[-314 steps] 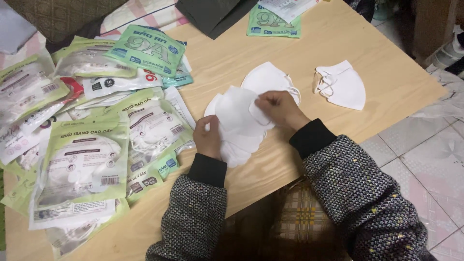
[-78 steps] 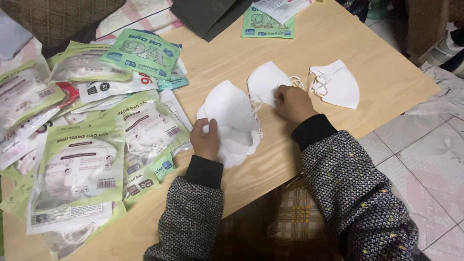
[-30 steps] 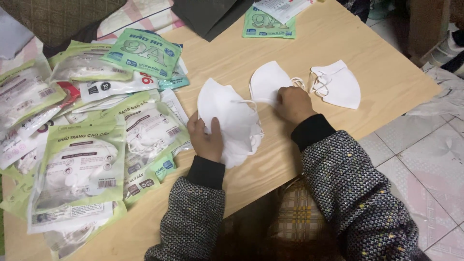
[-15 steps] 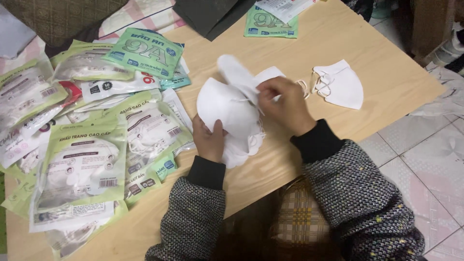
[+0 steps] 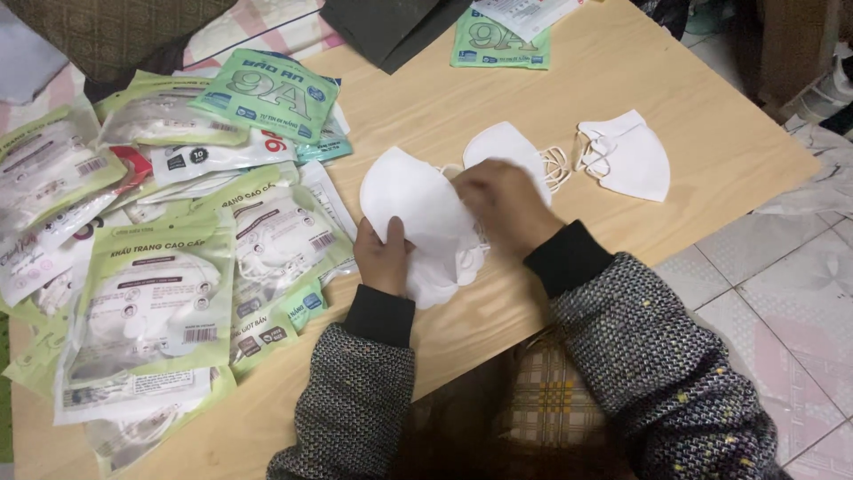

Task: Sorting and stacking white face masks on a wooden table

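Wooden table (image 5: 711,107) beside a tiled floor (image 5: 782,293); green-edged packets (image 5: 151,311) heaped at the left, two single masks (image 5: 626,156) lying at the right. Left hand (image 5: 384,258) grips the lower edge of a stack of white masks (image 5: 422,209) near the table's front edge, thumb on top. Right hand (image 5: 502,204), palm down, rests with fingers closed on the stack's right side. Hands close together.

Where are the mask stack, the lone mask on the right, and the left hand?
mask stack (image 5: 418,200): head view, on the top mask's white front.
lone mask (image 5: 635,160): head view, on its folded white body.
left hand (image 5: 384,262): head view, on the back of the hand.
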